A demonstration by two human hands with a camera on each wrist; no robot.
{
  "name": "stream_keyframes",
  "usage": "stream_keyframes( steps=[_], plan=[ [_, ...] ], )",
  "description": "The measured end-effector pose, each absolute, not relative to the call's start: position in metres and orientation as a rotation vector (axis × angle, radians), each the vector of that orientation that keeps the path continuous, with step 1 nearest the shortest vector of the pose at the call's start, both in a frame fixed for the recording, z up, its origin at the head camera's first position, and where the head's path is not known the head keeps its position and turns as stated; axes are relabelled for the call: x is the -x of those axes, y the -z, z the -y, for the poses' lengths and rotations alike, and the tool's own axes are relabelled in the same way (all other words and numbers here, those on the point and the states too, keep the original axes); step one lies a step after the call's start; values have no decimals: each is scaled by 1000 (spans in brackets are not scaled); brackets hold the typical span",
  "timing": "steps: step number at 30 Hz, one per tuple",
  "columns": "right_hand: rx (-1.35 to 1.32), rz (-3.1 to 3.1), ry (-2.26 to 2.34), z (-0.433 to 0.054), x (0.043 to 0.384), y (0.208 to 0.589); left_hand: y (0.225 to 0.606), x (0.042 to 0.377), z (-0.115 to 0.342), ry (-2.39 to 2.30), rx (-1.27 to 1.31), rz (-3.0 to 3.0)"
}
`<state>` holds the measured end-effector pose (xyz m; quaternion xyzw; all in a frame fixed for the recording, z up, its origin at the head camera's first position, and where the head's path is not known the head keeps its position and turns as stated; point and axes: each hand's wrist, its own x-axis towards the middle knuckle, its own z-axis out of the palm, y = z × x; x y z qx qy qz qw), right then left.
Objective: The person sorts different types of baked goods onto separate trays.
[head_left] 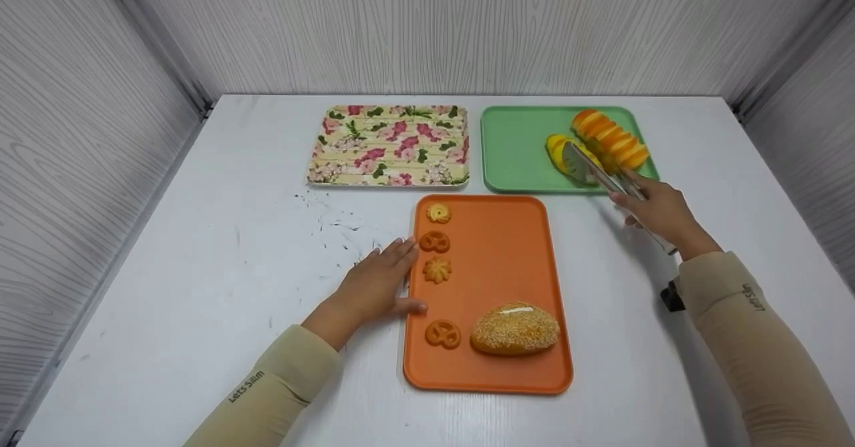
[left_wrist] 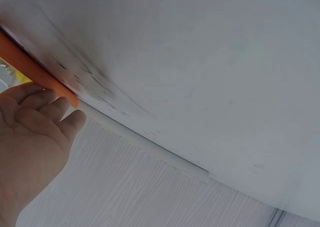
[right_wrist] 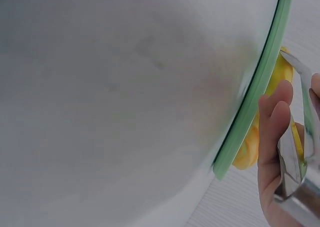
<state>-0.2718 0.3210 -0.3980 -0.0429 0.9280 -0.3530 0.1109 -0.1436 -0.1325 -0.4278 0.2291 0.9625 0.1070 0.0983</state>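
Nearest lay an orange tray (head_left: pixel 494 246), the straight-fingered left hand (head_left: pixel 373 283) touching its left rim; far right, the right hand (head_left: pixel 661 212) gripped metal tongs (head_left: pixel 603 177) at yellow fruit slices (head_left: pixel 556 150) on a green tray (head_left: pixel 514 150).

Bright head view; glare on the loaf (head_left: pixel 514 332); wrist views dimmer, hazy.

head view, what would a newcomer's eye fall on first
Probably the bright orange tray at front centre, with a sesame-topped bun near its right front corner and the left hand at its left edge. Next, the metal tongs in the right hand, at the yellow slices beside orange-coloured slices on the green tray, back right. The floral tray, left of the green one, stands out too.
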Motion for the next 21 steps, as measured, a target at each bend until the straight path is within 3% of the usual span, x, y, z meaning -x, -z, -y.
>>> stream_keyframes(
  steps=[21],
  plan=[
    [144,-2826,1093,-328,264,382,426,142,132,-303,-667,-2847]
  ],
)
